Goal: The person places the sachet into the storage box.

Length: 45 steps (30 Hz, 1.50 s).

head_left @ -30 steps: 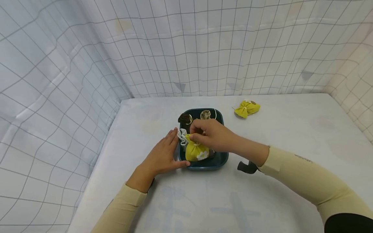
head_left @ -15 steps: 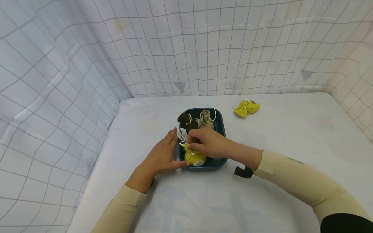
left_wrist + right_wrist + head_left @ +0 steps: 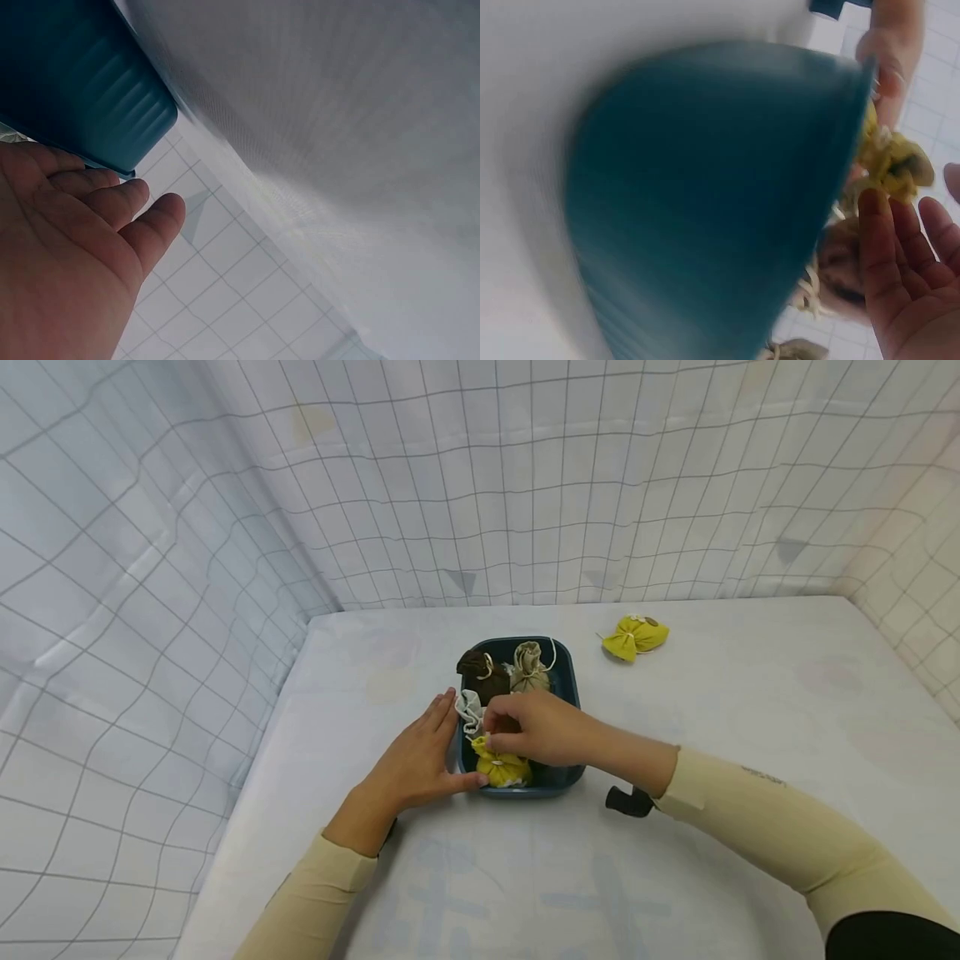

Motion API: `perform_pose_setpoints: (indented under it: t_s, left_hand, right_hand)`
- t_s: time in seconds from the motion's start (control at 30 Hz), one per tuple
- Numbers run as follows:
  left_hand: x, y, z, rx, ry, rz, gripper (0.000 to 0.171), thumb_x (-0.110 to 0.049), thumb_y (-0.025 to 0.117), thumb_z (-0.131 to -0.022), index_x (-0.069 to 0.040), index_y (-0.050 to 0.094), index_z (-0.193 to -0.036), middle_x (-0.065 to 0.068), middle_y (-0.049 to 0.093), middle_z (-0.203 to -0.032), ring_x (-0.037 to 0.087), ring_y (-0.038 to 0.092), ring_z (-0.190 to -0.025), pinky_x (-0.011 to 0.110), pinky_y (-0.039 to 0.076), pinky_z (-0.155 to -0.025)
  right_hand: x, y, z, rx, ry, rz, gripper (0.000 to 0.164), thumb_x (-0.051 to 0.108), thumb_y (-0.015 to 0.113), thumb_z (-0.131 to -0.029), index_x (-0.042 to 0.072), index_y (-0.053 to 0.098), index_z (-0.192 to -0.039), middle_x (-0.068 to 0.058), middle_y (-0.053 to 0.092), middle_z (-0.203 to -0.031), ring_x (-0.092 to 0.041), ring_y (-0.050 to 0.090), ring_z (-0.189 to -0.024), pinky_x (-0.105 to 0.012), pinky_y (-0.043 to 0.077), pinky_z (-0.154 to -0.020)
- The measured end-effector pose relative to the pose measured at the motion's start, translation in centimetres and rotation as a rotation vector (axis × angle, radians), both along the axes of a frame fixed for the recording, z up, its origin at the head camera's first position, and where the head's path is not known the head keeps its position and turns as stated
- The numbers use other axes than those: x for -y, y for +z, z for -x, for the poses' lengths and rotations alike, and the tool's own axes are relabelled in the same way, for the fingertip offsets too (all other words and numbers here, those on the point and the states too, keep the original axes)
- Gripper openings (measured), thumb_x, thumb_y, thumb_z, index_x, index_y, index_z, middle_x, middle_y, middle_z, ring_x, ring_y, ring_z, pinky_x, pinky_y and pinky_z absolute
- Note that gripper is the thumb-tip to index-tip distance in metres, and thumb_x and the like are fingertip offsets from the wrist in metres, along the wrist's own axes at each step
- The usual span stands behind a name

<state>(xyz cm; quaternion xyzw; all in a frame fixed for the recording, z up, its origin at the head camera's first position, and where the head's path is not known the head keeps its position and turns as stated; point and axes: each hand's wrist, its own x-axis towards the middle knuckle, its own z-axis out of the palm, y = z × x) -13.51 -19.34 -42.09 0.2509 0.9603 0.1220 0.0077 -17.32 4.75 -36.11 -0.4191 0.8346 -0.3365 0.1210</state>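
A deep teal plastic bin (image 3: 573, 697) holds several small drawstring pouches. In its near left corner sits a yellow drawstring pouch (image 3: 504, 772), its gathered neck pointing up. My right hand (image 3: 543, 727) is over the bin with its fingertips right by that neck; in the right wrist view the thumb stands apart from the fingers (image 3: 881, 247). My left hand (image 3: 420, 760) lies along the bin's left side, fingers straight, thumb on the near rim. A white pouch (image 3: 470, 712) is behind the yellow one, partly covered by my right hand.
A dark brown pouch (image 3: 486, 678) and a beige pouch (image 3: 529, 668) fill the back of the bin. Another yellow pouch (image 3: 634, 638) lies on the white tablecloth (image 3: 735, 693), behind and right. A white checked curtain (image 3: 525, 485) encloses the table's back and sides.
My right hand came down and toward me, setting the yellow pouch in the bin's near left corner; the thumb and fingers now stand apart. My left hand stayed at the bin.
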Motion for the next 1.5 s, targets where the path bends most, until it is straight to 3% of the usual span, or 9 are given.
perform_pose_setpoints:
  t_s: [0.23, 0.4, 0.6, 0.77, 1.0, 1.23, 1.37, 1.5]
  left_hand:
    - [0.1, -0.1, 0.0, -0.001, -0.005, -0.014, 0.123, -0.087, 0.043, -0.080, 0.008, 0.021, -0.154, 0.019, 0.010, -0.164, 0.034, 0.015, -0.149, 0.048, 0.027, -0.115]
    - [0.1, -0.2, 0.0, -0.005, -0.010, -0.023, 0.125, -0.090, 0.038, -0.078, 0.007, 0.020, -0.154, 0.020, 0.010, -0.163, 0.034, 0.015, -0.149, 0.048, 0.027, -0.115]
    - [0.1, -0.1, 0.2, -0.004, -0.011, -0.020, 0.126, -0.092, 0.034, -0.078, 0.007, 0.020, -0.154, 0.021, 0.010, -0.163, 0.035, 0.014, -0.149, 0.048, 0.026, -0.116]
    - [0.1, 0.0, 0.1, 0.009, -0.007, -0.012, 0.127, -0.093, 0.031, -0.077, 0.008, 0.022, -0.153, 0.021, 0.010, -0.163, 0.035, 0.014, -0.149, 0.048, 0.025, -0.116]
    - [0.0, 0.0, -0.2, -0.011, 0.005, 0.008, 0.124, -0.091, 0.034, -0.078, 0.007, 0.025, -0.153, 0.019, 0.010, -0.164, 0.035, 0.010, -0.150, 0.053, 0.024, -0.115]
    - [-0.1, -0.1, -0.2, -0.021, 0.008, 0.017, 0.121, -0.088, 0.040, -0.080, 0.005, 0.022, -0.155, 0.017, 0.005, -0.165, 0.034, 0.005, -0.151, 0.054, 0.022, -0.116]
    - [-0.1, -0.1, -0.2, -0.027, 0.004, 0.011, 0.121, -0.089, 0.037, -0.080, 0.006, 0.023, -0.154, 0.018, 0.007, -0.164, 0.036, 0.008, -0.150, 0.055, 0.024, -0.115]
    - [-0.1, 0.0, -0.2, -0.014, 0.011, 0.013, 0.123, -0.091, 0.034, -0.079, 0.006, 0.023, -0.154, 0.019, 0.008, -0.164, 0.036, 0.008, -0.150, 0.055, 0.024, -0.115]
  right_hand:
    - [-1.1, 1.3, 0.6, 0.006, -0.037, 0.046, 0.004, 0.020, 0.067, -0.095, 0.016, 0.068, -0.096, 0.008, 0.064, -0.082, -0.012, 0.058, -0.070, -0.028, 0.052, -0.062]
    - [-2.8, 1.6, 1.4, -0.057, -0.082, 0.103, 0.003, 0.019, 0.068, -0.096, 0.016, 0.068, -0.096, 0.009, 0.066, -0.085, -0.012, 0.058, -0.074, -0.030, 0.051, -0.065]
    - [-5.8, 1.7, 2.5, -0.112, -0.235, 0.095, 0.007, 0.020, 0.068, -0.096, 0.013, 0.068, -0.099, 0.004, 0.066, -0.088, -0.015, 0.059, -0.079, -0.032, 0.053, -0.070]
    - [-8.7, 0.4, 4.0, -0.118, -0.357, 0.076, 0.011, 0.023, 0.068, -0.096, 0.013, 0.069, -0.100, 0.001, 0.068, -0.093, -0.015, 0.063, -0.086, -0.037, 0.055, -0.079]
    - [-12.6, -1.8, 6.3, -0.102, -0.465, 0.112, 0.013, 0.021, 0.067, -0.097, 0.008, 0.069, -0.101, -0.005, 0.068, -0.096, -0.020, 0.062, -0.090, -0.039, 0.054, -0.081]
    - [-14.8, -3.2, 7.7, -0.042, -0.624, 0.133, 0.020, 0.023, 0.065, -0.098, 0.004, 0.067, -0.104, -0.011, 0.068, -0.104, -0.024, 0.062, -0.093, -0.028, 0.052, -0.076]
    - [-15.8, -3.6, 8.1, -0.024, -0.659, 0.130, 0.023, 0.027, 0.063, -0.099, 0.005, 0.067, -0.105, -0.011, 0.068, -0.104, -0.024, 0.062, -0.093, -0.028, 0.051, -0.074]
    - [-16.7, -3.8, 8.5, -0.045, -0.664, 0.123, 0.023, 0.028, 0.063, -0.099, 0.007, 0.067, -0.105, -0.010, 0.069, -0.105, -0.022, 0.062, -0.097, -0.037, 0.050, -0.082]
